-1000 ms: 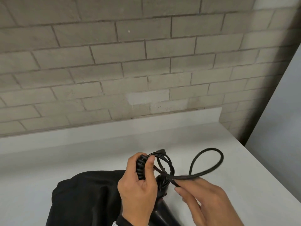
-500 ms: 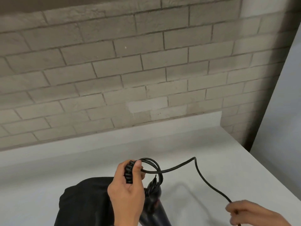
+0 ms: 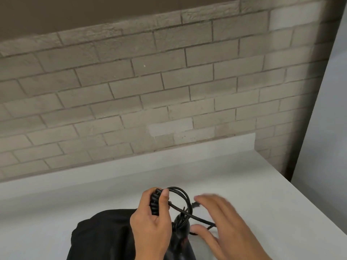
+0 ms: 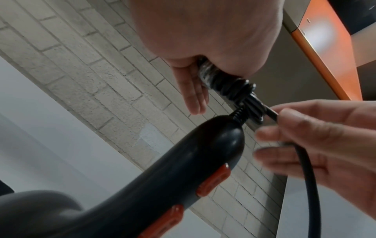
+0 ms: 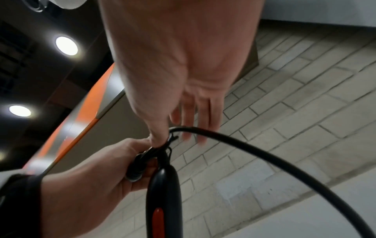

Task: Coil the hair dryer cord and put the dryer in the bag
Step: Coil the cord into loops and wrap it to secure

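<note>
My left hand point(image 3: 148, 224) grips the bundled loops of the black cord point(image 3: 180, 192) above the counter. From that bundle hangs the black hair dryer point(image 3: 181, 235), handle up, with orange buttons point(image 4: 213, 180). My right hand point(image 3: 221, 222) is just right of the coil, blurred, its fingers straight. The free cord point(image 5: 264, 162) runs across its palm between thumb and fingers, and the thumb point(image 5: 156, 136) touches the coil by the left hand point(image 5: 97, 177). The black bag point(image 3: 101, 237) lies on the counter below and left of my left hand.
The pale counter point(image 3: 244, 184) ends at a brick wall point(image 3: 169, 91) behind. Its right edge runs diagonally beside a grey panel point(image 3: 328, 128). The wrist views show an orange-edged fixture point(image 4: 325, 56) and ceiling lights point(image 5: 66, 45) overhead.
My right hand, out at the lower right with the cord stretched half a second ago, has swung back to the coil with the cord. The left hand kept its grip.
</note>
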The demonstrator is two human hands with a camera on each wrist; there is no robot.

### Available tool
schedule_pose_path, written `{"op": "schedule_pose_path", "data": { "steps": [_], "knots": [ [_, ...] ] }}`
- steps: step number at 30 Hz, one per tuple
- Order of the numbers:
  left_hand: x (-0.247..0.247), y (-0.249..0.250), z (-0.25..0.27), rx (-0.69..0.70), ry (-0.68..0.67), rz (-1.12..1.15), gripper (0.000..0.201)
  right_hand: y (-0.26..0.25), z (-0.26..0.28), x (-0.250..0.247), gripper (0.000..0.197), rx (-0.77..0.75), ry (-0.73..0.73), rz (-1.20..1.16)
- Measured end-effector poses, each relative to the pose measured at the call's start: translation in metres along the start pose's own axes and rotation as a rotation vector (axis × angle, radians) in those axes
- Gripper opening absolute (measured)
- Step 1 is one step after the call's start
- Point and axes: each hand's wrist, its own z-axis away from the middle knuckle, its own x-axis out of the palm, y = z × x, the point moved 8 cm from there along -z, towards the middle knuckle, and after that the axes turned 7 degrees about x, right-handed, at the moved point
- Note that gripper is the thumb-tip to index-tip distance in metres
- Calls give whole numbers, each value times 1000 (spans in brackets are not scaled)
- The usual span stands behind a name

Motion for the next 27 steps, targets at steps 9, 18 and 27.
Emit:
{"op": "schedule_pose_path", "data": {
  "steps": [9, 18, 27],
  "knots": [
    [8, 18, -2, 183, -161, -32, 23, -26, -45, -33, 16, -311, -12, 20],
    [20, 46, -3, 402, -343, 52, 33, -26, -100, -19, 4, -23, -106, -465],
    [6, 44, -3, 438, -205, -28, 28, 16, -56, 29, 19, 427, -202, -826]
  ]
}}
